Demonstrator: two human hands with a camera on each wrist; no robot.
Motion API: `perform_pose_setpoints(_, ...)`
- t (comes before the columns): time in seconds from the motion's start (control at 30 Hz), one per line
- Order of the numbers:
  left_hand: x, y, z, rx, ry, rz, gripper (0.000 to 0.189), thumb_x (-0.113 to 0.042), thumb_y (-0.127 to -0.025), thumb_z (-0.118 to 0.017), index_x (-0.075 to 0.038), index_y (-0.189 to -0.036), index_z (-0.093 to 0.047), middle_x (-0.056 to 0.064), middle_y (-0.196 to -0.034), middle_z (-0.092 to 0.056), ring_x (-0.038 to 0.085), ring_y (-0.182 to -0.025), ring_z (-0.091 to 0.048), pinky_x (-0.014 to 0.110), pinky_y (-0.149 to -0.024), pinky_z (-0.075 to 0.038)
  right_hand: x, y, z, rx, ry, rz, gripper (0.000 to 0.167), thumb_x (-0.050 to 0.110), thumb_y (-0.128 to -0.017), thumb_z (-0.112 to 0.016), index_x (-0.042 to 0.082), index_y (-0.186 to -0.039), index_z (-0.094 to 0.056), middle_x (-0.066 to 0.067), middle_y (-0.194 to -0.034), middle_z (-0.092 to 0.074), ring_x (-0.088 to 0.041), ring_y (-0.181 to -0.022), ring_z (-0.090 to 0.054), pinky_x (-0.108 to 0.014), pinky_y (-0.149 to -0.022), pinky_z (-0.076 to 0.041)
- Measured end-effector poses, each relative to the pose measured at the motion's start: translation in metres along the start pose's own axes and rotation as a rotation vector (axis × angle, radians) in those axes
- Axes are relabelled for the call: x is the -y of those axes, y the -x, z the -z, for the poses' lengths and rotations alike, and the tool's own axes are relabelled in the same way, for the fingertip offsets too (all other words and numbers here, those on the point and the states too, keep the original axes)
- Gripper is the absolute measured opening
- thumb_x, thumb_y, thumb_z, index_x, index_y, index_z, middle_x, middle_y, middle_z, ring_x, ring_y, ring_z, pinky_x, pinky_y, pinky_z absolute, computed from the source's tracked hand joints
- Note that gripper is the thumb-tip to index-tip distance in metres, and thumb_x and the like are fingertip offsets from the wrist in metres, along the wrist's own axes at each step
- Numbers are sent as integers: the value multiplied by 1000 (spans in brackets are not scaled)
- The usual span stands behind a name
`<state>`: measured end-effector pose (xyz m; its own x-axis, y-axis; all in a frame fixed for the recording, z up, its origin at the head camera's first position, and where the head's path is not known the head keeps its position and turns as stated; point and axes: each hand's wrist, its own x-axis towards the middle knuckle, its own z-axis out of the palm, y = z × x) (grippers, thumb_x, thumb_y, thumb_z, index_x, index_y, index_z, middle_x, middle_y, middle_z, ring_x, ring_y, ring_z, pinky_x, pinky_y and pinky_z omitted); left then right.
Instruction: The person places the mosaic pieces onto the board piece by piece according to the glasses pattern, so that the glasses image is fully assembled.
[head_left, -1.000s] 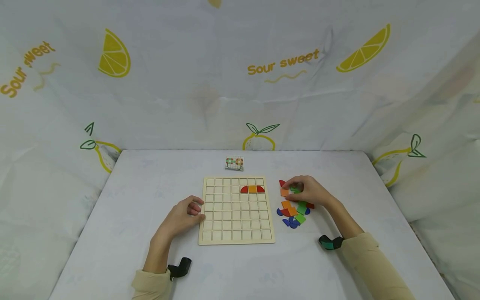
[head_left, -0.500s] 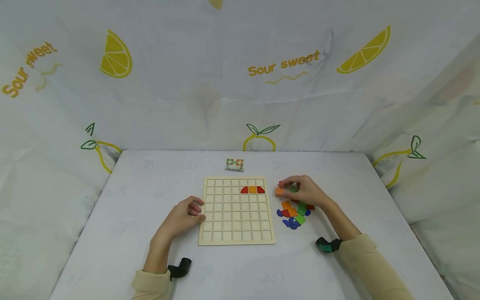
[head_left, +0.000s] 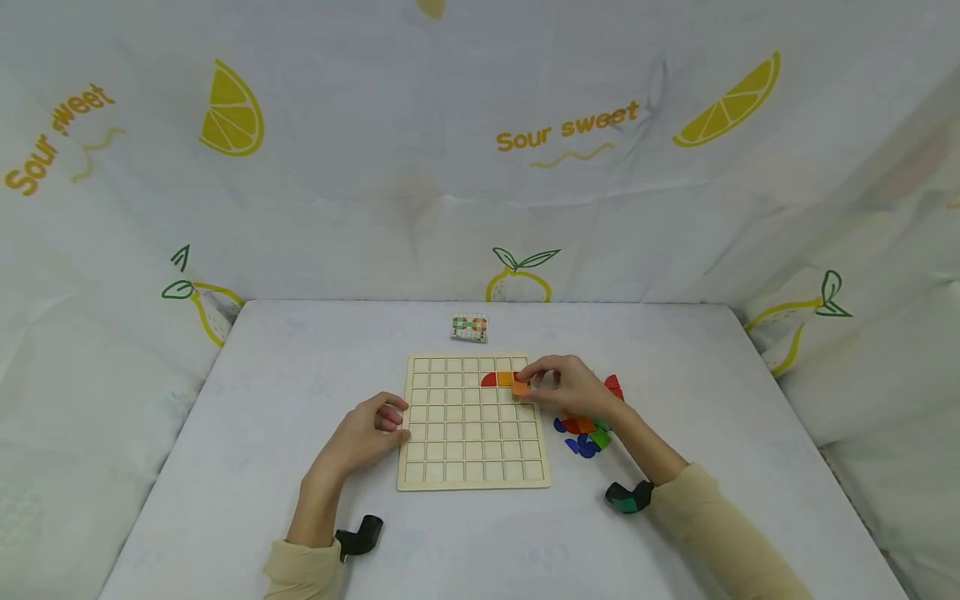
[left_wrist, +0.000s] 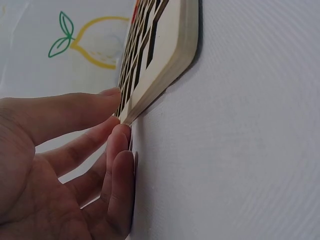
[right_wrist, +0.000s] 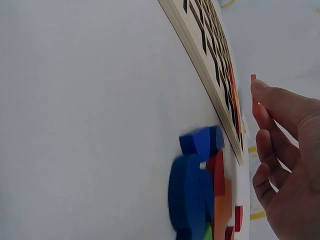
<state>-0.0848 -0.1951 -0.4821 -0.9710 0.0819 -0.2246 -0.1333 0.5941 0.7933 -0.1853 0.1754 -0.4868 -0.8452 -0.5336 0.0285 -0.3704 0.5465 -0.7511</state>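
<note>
A square wooden grid board [head_left: 472, 485] lies on the table. My left hand [head_left: 367, 429] holds its left edge, thumb and fingertips at the rim in the left wrist view, other fingers curled. Thumb and fingers of my right hand [head_left: 566, 387] pinch an orange square tile [head_left: 521, 389] over the board's upper right cells. In the right wrist view the orange tile [right_wrist: 254, 95] is edge-on between the fingertips, raised over the board. A red quarter-round tile [head_left: 489, 380] and an orange tile [head_left: 506, 379] sit in the second row; the red tile right of them is partly covered.
Right of the board lies a loose pile of tiles: blue pieces [head_left: 585, 447], a green tile [head_left: 600, 438], and red pieces [head_left: 614, 386], partly under my right forearm. A small pattern card [head_left: 469, 327] lies behind the board. A printed curtain [head_left: 450, 208] hangs behind the table.
My right hand has picked the orange square tile from the pile and carried it left over the board. The left hand has stayed at the board's edge.
</note>
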Motion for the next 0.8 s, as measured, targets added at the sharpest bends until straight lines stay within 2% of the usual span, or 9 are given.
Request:
perform_pose_setpoints(0.27,4,-1,0,-10,1,-20,35,-3,-91,-80,-5,-125,-71,8,-106,-72,14,-93,-67,31,-87,-54,9,-12,-21,28,3,39,30,25,-91,-89,13,-117,-82,0,-107,-81,-14,-90,-60,-22,-77,-49)
perform_pose_setpoints(0.47,6,-2,2,-7,23,-21,36,0,-90,-80,-4,-124,-71,8,-105,-73,14,-91,-68,27,-83,-54,16,-16,-28,41,16,48,30,22,-91,-89,13,-118,-81,-2,-109,-79,-17,-93,-62,-22,-82,-52)
perform_pose_setpoints(0.8,7,-2,4,11,46,-20,38,2,-89,-81,-3,-125,-70,9,-105,-72,14,-91,-66,24,-82,-53,20,-20,-37,22,75,82,26,24,-92,-89,17,-115,-82,2,-114,-80,-12,-101,-68,-26,-90,-57)
